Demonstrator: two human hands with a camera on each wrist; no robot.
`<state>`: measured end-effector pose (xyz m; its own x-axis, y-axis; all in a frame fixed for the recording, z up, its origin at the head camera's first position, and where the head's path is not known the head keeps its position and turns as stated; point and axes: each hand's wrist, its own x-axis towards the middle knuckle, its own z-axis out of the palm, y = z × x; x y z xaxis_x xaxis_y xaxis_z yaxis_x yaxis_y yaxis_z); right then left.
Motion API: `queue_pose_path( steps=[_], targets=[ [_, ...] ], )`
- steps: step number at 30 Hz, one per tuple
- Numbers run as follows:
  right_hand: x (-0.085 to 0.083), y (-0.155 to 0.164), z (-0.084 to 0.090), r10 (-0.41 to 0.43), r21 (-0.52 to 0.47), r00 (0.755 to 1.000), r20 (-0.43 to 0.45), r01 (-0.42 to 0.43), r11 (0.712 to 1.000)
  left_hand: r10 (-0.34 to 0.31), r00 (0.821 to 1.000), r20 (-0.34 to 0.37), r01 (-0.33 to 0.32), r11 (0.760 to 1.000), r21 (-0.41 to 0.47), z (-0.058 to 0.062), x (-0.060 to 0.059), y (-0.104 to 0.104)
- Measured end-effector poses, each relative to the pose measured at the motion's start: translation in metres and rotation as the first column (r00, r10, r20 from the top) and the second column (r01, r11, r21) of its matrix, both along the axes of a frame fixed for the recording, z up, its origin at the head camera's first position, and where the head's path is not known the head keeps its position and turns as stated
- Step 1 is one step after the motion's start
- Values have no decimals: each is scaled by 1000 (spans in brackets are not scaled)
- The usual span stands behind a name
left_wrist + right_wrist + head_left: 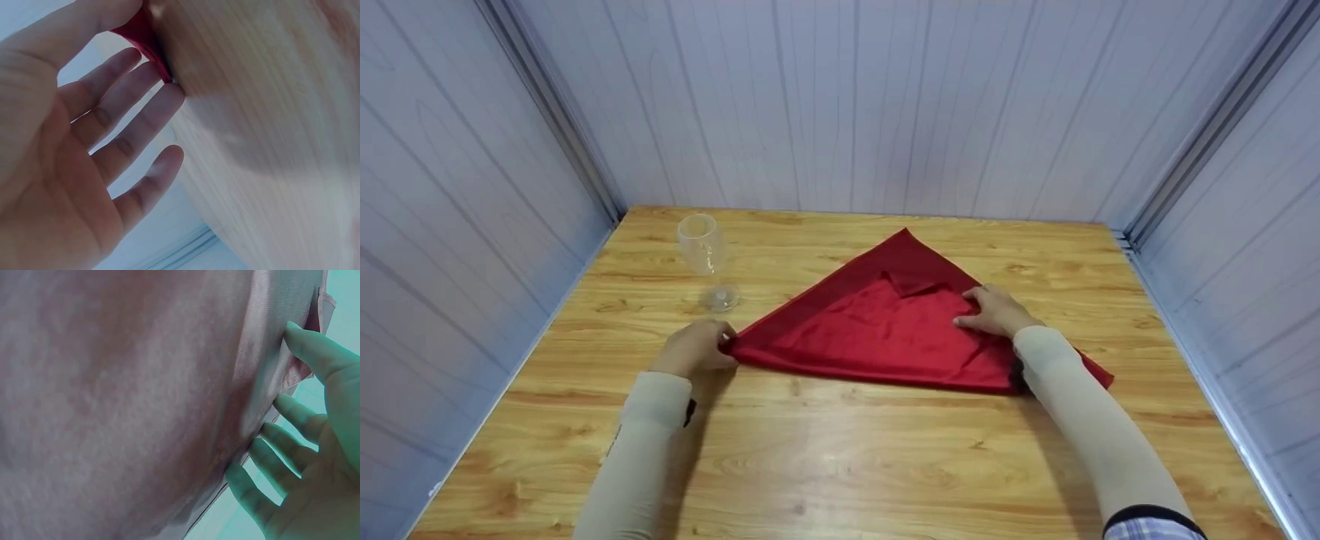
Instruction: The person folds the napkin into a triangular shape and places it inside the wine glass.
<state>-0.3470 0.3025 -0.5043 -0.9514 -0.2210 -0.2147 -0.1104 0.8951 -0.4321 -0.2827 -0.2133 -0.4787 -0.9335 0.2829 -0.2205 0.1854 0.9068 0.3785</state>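
Only the head view takes in the whole red cloth [840, 337], lying as a broad triangle across the middle of the wooden surface [825, 450], and the stemmed glass [709, 259], standing upright beyond its left corner and clear of it. From above, the left hand [694, 349] holds that corner between thumb and fingers; the left wrist view adds what the head view hides, the palm and four loosely extended, parted fingers [140, 126], with the red fabric caught near their tips. The right hand [997, 311] is open, grasping nothing, its fingers touching the cloth near its right slope; the right wrist view shows these spread along the fabric, which looks pinkish brown there, with a finely ribbed strip beside smoother folds. The cloth has a satiny sheen, soft wrinkles, a duller, darker band along its far sides and a small turned-down flap below the peak. The glass is clear, with a rounded bowl and flat foot. In all there are one cloth, one glass, two hands, two pale sleeves [652, 442] and three panelled walls [840, 105].
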Motion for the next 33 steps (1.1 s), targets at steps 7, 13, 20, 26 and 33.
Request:
queue_pose_path(
  steps=[7, 13, 20, 26, 33],
  targets=[
    [5, -1, 1, 20, -1, 1000, -15, -20, 1000, 1, 999, 52, -1, 1000, -7, 4, 1, -2],
    [7, 0, -1, 18, -1, 1000, -19, -18, 1000, -21, 998, 64, 22, 1000, -7, 3, 3, -4],
    [10, 0, -1, 35, -5, 999, -12, -35, 999, -54, 997, 51, 52, 998, 24, 2, 5, -7],
    [13, 1, 4, 49, 4, 999, 19, -49, 999, -69, 996, 58, 67, 997, 32, 4, 9, -6],
    [9, -2, 14, 82, 32, 994, 76, -84, 996, -90, 996, 9, 89, 995, 36, -1, 8, -10]
  ],
)
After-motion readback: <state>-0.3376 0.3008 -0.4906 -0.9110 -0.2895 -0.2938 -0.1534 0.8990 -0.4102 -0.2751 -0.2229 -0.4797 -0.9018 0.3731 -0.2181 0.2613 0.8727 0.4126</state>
